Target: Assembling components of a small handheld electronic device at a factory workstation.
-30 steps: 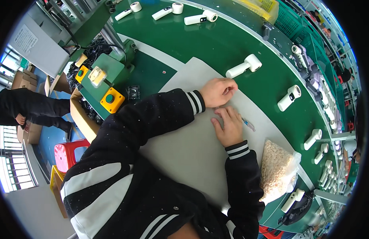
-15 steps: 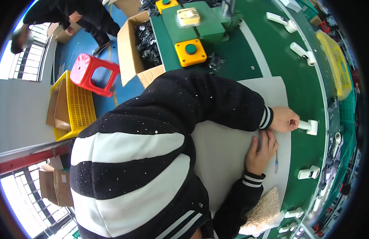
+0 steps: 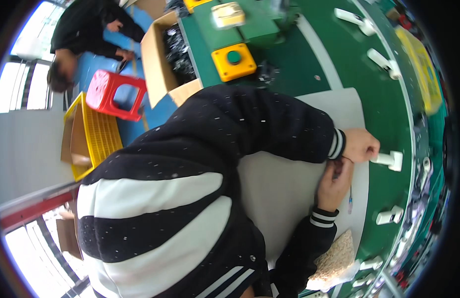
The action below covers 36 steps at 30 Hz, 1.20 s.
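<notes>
My left hand (image 3: 361,145), palm side partly hidden, is curled into a fist at the right edge of a pale grey mat (image 3: 284,198). Beside its fingers lies a white L-shaped device (image 3: 390,160); contact is hard to tell. Below it, my right hand (image 3: 335,186) has its fingers bent together against the left wrist, by the cuff; anything pinched there is hidden. A thin pen-like stick (image 3: 350,203) with a coloured end lies right of my right hand. Near my right forearm rests a clear bag of beige bits (image 3: 334,260).
Similar white devices (image 3: 389,215) stand along the green table (image 3: 384,124). A yellow box with a green button (image 3: 234,60) and an open carton (image 3: 158,62) are at the top. A red stool (image 3: 116,94), a yellow crate (image 3: 98,131) and another person (image 3: 93,30) are to the left.
My right hand's fingers have drawn in and bent at the left wrist, where they lay straighter before. My left fist stays by the device. The other person has bent lower, reaching toward the floor.
</notes>
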Motion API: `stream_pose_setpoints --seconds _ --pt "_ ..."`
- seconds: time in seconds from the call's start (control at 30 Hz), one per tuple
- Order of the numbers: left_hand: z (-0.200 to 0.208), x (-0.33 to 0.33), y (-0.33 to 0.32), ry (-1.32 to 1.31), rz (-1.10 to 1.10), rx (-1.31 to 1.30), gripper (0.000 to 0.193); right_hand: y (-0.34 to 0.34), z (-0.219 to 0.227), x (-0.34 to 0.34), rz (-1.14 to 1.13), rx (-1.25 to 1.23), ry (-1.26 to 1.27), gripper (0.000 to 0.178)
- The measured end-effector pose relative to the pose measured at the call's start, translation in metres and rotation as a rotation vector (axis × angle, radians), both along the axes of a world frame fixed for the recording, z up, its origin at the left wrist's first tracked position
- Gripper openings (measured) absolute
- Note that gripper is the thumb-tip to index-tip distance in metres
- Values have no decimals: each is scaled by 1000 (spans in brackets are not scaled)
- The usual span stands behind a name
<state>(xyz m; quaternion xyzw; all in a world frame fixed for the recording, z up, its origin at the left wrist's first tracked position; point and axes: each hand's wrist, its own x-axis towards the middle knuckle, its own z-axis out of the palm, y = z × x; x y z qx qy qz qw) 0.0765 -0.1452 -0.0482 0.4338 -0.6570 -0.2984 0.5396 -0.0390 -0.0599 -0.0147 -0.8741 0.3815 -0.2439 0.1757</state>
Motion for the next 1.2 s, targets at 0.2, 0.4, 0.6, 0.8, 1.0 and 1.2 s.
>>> stream_pose_setpoints --seconds 0.2,0.4,0.6,0.8,1.0,1.2 --pt "14 -1 -1 16 -72 32 8 -4 -2 -2 -44 -35 -90 22" --pt "5 2 -3 65 -92 129 11 -1 -11 5 -109 -38 -65 23" --pt "1 3 -6 76 -101 140 10 -1 -15 4 -102 -61 -22 22" --pt "1 5 -4 38 -108 120 9 1 -16 5 -96 -60 -52 17" --pt "2 5 -1 9 -107 102 9 3 -17 5 -89 -43 -79 13" --pt "3 5 -1 8 -128 67 10 2 -14 0 -85 12 -149 8"
